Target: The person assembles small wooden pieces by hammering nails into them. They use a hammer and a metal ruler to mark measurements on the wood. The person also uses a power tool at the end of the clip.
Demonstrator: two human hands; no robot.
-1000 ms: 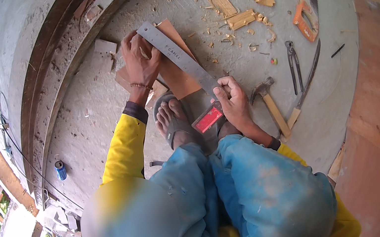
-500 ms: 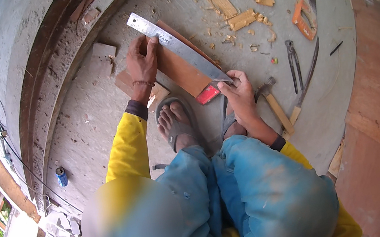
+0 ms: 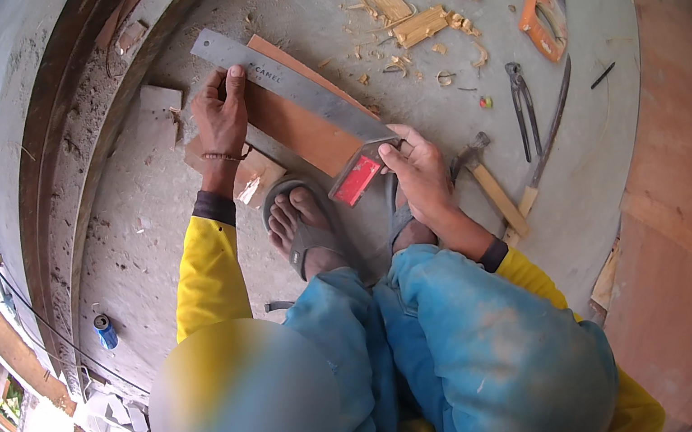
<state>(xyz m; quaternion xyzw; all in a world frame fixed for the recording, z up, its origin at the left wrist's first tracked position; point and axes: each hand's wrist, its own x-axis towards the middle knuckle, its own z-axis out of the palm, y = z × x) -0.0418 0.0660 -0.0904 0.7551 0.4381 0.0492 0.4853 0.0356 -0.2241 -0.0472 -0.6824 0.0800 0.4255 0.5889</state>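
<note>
A try square [image 3: 287,81], with a long steel blade and a red-faced handle, lies across a flat reddish-brown wooden board [image 3: 304,131]. My left hand [image 3: 222,119] is closed at the far-left end, its thumb at the blade's edge and its other fingers curled beside the board. At the near-right corner, my right hand [image 3: 420,169] grips the square where blade and handle meet. The handle rests along the board's near end, close to my sandalled feet. Part of the board is hidden under the blade.
Wood offcuts [image 3: 421,27] and curled shavings lie beyond the board. To the right are an orange-handled saw [image 3: 541,23], pincers [image 3: 523,108] and a hammer [image 3: 491,182]. A blue can [image 3: 105,331] stands at left, near a curved ledge. A brown sheet [image 3: 681,196] covers the right side.
The square has turned so its blade lies flatter over the board and more of the red handle shows. Both hands and the board appear slightly farther left.
</note>
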